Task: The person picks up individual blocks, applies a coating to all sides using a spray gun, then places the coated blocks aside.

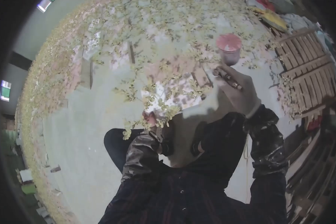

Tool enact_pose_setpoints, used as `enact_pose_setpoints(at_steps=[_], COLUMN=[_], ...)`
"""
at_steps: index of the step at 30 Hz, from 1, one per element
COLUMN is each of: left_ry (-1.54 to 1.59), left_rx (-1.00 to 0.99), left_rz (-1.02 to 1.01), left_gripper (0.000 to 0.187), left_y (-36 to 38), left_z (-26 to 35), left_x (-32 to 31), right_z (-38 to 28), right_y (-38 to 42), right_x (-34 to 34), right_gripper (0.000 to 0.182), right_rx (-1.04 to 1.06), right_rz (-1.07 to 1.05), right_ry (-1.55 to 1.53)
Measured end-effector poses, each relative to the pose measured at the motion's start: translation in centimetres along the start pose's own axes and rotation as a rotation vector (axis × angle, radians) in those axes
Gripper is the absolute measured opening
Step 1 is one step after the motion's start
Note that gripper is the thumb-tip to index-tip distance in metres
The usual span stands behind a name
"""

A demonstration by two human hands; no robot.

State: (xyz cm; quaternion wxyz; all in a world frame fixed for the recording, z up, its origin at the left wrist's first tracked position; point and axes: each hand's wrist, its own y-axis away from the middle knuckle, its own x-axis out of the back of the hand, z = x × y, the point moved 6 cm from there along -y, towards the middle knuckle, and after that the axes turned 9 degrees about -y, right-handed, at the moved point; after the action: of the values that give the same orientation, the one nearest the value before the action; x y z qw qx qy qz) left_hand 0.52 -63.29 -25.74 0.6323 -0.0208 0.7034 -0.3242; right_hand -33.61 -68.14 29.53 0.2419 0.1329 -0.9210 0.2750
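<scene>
My left hand point(150, 118) is curled around the stem end of a leafy sprig point(162, 110), whose yellow-green leaves spread over the fingers and partly hide them. In my right hand point(239, 91), the fingers are wrapped round a short brown and dark tool with a banded handle point(229, 79). I cannot tell what kind of tool it is. A white, blotched sheet point(171, 91) lies on the floor between the hands, with leaves over part of it. Just left of my right hand is a small flat wooden piece point(201, 76). Beyond that hand stands a tub with a red lid point(229, 43).
Leafy sprigs point(156, 22) cover the floor ahead and along the left. Upright wooden strips point(86, 72) stand among them. A slatted wooden pallet point(310, 71) is at the right, with sacks point(270, 18) behind it and stacked boards point(313, 179) below. My knees flank the work area.
</scene>
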Motion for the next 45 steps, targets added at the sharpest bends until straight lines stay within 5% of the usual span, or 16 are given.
enact_pose_setpoints(at_steps=[3,6,8,9,12,14,15,18,20,24,27,32,35,36,39,45], left_ry=[0.401,0.402,0.423,0.435,0.364,0.302,0.271,0.191,0.14,0.026,-0.065,-0.185,-0.263,-0.291,-0.365,-0.506], left_rx=[-0.418,-0.127,-0.147,-0.158,-0.172,-0.193,-0.206,-0.25,-0.267,-0.3,-0.351,-0.378,-0.391,-0.404,-0.428,-0.441], left_rz=[-0.023,-0.505,-0.371,-0.303,-0.256,-0.223,-0.204,-0.137,-0.092,0.003,0.073,0.193,0.256,0.278,0.345,0.497], left_gripper=[0.047,0.076,0.051,0.065,0.062,0.06,0.059,0.055,0.053,0.049,0.046,0.041,0.038,0.037,0.034,0.029], left_y=[-5.6,-8.2,-9.7,-10.4,-10.0,-9.6,-9.5,-9.2,-8.6,-10.4,-12.3,-10.9,-8.1,-8.3,-10.4,-7.2], left_z=[-3.0,-4.5,-5.3,-5.8,-3.8,-3.8,-3.6,-3.4,-3.7,-3.7,-4.1,-4.1,-5.0,-4.1,-3.8,-0.3], left_x=[-7.2,-13.7,-15.4,-16.2,-11.8,-10.6,-10.4,-9.9,-7.4,-10.1,-12.0,-11.1,-9.6,-9.9,-9.9,-6.6], right_z=[-0.9,-1.7,-1.1,-0.7,-2.1,-1.1,0.2,2.6,0.5,-0.6,0.0,-1.3,26.7,27.5,9.3,-4.3], right_y=[-0.8,-2.4,-3.4,-3.5,-4.8,-5.4,-6.2,-6.8,-6.5,-5.9,-5.9,-6.5,-7.4,-7.0,-4.2,-6.5], right_x=[0.2,-0.8,-2.7,-3.6,-7.8,-8.4,-8.6,-7.2,-7.3,-6.9,-7.1,-8.4,-25.0,-25.7,-10.7,-9.1], right_gripper=[0.034,0.032,0.047,0.055,0.049,0.029,0.027,0.08,0.051,0.035,0.023,0.068,0.066,0.065,0.069,0.084], right_rx=[-0.081,-0.098,0.224,0.383,-0.167,0.21,0.289,0.958,0.925,0.857,0.751,0.751,0.773,0.776,0.774,0.833], right_rz=[-0.039,-0.114,-0.24,-0.302,-1.237,-0.856,-0.717,-0.429,-0.395,-0.215,-0.19,-0.37,-0.475,-0.523,-0.638,-0.429], right_ry=[-0.083,-0.165,-0.167,-0.165,-1.786,-0.304,0.049,-0.674,0.025,0.806,0.786,-0.631,-0.912,-0.967,-1.097,-0.626])
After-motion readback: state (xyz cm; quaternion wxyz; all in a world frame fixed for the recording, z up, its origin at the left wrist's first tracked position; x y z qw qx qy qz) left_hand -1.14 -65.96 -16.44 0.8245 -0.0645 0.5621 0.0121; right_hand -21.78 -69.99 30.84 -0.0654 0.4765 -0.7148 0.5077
